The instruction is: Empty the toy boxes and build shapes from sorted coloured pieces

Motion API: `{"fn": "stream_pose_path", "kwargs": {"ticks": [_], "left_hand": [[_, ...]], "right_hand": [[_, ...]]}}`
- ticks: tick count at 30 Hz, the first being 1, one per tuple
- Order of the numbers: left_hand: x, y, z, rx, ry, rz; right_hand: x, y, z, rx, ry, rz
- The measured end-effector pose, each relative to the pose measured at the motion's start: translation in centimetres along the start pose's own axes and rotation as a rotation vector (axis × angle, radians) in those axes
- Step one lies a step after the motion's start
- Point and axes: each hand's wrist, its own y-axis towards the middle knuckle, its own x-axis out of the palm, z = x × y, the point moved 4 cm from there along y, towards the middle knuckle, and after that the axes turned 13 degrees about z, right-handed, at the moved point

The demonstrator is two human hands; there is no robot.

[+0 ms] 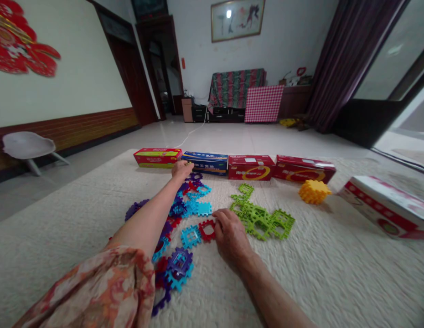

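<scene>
Cream quilted mat (335,273), floor-laid. Item: red square plastic frame tile (207,230), flat near mat centre, just left of my right hand (232,237), whose loose fingertips touch it. My left hand (182,169) reaches the far edge by the blue cardboard carton (205,162), curled over purple plastic tiles (195,176); grip indiscernible. Right hand nearer.

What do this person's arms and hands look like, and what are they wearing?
Both hands are bare: no gloves, and no ring or watch shows on the left hand or the right hand. The left upper arm wears a loose sleeve with a floral print in orange, pink and cream, ending about the elbow. No sleeve shows on the right arm.
</scene>
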Motion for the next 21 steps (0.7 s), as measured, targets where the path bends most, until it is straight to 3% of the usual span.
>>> {"fn": "stream_pose_path", "kwargs": {"ticks": [3,6,9,12,16,21], "left_hand": [[-0.7,-3.0,0.8,0.033,-0.145,-0.056],[-0.4,-7.8,2.2,0.073,-0.266,-0.204],[0.4,-12.3,4.4,0.091,-0.347,-0.33],[1.3,-15.3,6.8,0.103,-0.368,-0.359],[2.5,-18.0,9.2,0.128,-0.322,-0.303],[3.3,-20.5,9.8,0.219,-0.243,-0.125]], "right_hand": [[-0.2,0.1,0.0,-0.021,-0.005,0.078],[-1.2,0.5,0.2,-0.064,-0.01,0.196],[-3.5,0.8,1.0,-0.071,-0.046,0.362],[-6.9,0.8,2.6,-0.055,-0.136,0.458],[-10.5,-0.4,5.2,-0.02,-0.308,0.413],[-11.4,-2.7,7.2,0.11,-0.437,0.258]]}}
